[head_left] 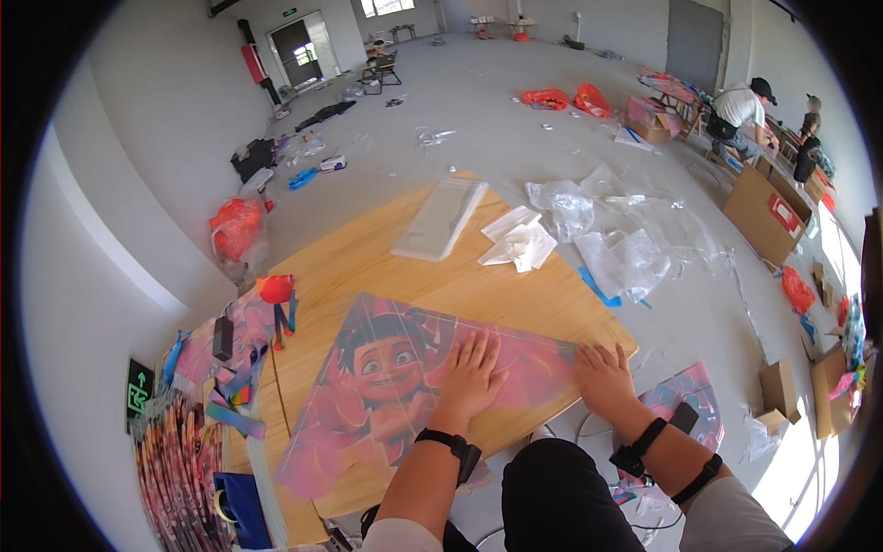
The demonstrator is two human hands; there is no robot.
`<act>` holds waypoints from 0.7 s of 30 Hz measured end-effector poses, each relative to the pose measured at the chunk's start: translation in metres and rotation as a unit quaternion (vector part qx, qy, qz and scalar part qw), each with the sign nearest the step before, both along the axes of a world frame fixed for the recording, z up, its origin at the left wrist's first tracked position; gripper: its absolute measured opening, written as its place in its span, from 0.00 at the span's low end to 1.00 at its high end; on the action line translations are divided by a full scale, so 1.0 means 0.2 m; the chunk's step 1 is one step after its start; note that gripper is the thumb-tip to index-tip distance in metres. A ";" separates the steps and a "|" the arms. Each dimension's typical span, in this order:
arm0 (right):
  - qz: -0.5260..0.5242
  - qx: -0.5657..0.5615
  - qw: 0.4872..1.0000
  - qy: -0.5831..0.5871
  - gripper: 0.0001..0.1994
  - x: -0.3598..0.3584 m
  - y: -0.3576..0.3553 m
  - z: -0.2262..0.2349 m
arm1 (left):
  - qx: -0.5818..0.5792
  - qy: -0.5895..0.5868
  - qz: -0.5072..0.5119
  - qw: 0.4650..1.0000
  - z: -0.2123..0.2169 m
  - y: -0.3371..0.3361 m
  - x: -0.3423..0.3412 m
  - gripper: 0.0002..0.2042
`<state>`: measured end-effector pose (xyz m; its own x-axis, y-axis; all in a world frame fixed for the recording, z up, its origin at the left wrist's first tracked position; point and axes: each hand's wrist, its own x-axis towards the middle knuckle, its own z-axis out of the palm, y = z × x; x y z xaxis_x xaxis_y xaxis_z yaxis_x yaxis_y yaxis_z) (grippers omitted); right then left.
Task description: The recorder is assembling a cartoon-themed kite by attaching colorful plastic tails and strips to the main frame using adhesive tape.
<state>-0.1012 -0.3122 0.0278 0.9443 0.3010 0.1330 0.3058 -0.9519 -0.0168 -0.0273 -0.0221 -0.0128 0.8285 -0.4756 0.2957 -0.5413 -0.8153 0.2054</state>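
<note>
Pink, filmy printed sheet (382, 368), roughly triangular, beneath and left of the grips; spreading out looks done, any folding or wrapping apparently not. Left grip (472, 373): palm down, fingers extended, pinching nothing. Right grip (604, 379): similarly flat, at the sheet's pointed end. Beneath both, smooth wood-grain table (317, 262); beyond them, glossy clear plastic (440, 221), crumpled white paper (518, 241).

Green pictogram sign (139, 390), white arrow and figure, was seen by wall (83, 322), lower left; smaller green sign (290, 12) above doorway (317, 46), upper left, and red-and-white label (785, 215) on cardboard box (750, 207), right, couldn't be read.
</note>
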 end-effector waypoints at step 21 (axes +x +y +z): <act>0.090 0.287 0.953 0.037 0.13 -0.76 0.33 0.22 | 0.002 -0.055 0.185 0.981 -0.03 0.25 -0.65 0.32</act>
<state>-0.2526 -0.2463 0.0720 0.8977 0.3557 0.2601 0.4406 -0.7120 -0.5467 -0.1576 0.0273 -0.0185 0.9076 -0.1508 0.3917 -0.2277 -0.9609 0.1577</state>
